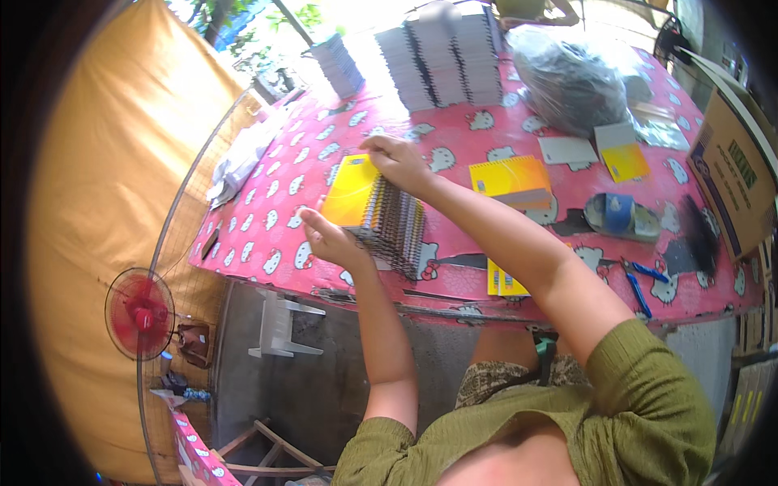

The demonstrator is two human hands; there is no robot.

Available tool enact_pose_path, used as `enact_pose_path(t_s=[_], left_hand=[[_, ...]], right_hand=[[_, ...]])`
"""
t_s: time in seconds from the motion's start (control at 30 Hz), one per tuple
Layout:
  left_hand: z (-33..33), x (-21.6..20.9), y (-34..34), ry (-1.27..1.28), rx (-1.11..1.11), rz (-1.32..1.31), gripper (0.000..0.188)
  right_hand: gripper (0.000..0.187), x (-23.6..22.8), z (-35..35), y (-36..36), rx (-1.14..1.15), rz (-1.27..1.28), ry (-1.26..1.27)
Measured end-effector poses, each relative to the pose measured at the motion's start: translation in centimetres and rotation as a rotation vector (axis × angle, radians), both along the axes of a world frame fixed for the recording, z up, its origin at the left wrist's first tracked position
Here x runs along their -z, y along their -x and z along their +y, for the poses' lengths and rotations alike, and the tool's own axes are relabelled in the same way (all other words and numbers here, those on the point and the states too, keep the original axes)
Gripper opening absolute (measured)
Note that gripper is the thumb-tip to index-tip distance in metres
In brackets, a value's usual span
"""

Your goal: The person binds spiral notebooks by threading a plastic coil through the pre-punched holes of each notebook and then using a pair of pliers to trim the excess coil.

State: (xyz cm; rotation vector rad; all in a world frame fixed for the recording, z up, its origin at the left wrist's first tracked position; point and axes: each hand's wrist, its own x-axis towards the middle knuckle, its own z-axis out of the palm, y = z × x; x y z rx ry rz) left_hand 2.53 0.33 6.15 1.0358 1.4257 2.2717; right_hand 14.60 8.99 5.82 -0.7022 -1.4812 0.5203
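A tall stack of spiral notebooks [344,197] with a yellow top cover stands on the table, its wire bindings facing right. My left hand [331,240] presses against the near left side of the stack, thumb raised and the other fingers partly hidden. At the far end, my right hand [399,164] curls its fingers over the top corner by the binding. Between them the two hands hold the stack. To the right lie a yellow-orange notebook [506,175] and, partly behind my right forearm, more yellow notebooks [504,281].
On the pink patterned table [454,223] are tall notebook stacks [446,61], a plastic bag [567,81], a blue slipper [620,216] and blue-handled pliers [639,287]. A cardboard box [733,166] stands right. Another person [539,12] is at the far side. A red fan [142,316] stands left.
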Motion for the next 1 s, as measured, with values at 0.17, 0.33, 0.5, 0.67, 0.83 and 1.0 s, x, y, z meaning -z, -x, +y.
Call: enact_pose_path(t_s=[0.17, 0.33, 0.5, 0.67, 0.83, 1.0], left_hand=[[1.1, 0.2, -0.5, -0.09, 0.041, -0.056, 0.037], [-1.6, 2.1, 5.5, -0.268, -0.259, 0.229, 0.027], [-11.7, -2.4, -3.0, -0.593, 0.538, 0.125, 0.015], [-9.6, 1.8, -12.8, -0.036, 0.999, 0.971, 0.024], [-5.6, 8.5, -18.0, 0.44, 1.018, 1.259, 0.021], [-4.8, 7.6, -18.2, 0.604, 1.147, 1.077, 0.024]], right_hand=[[0.041, -0.7, -0.2, -1.5, 0.186, -0.256, -0.025], [0.059, -3.1, -9.4, -10.5, 0.2, -0.37, -0.06], [0.034, 3.3, -18.9, -35.5, 1.014, -0.662, 0.309], [0.047, 9.5, -28.3, -46.8, 1.536, -1.04, 0.968], [0.022, 11.4, -29.7, -48.2, 1.345, -0.98, 0.712], [0.013, 9.7, -29.2, -48.4, 1.293, -0.925, 0.629]])
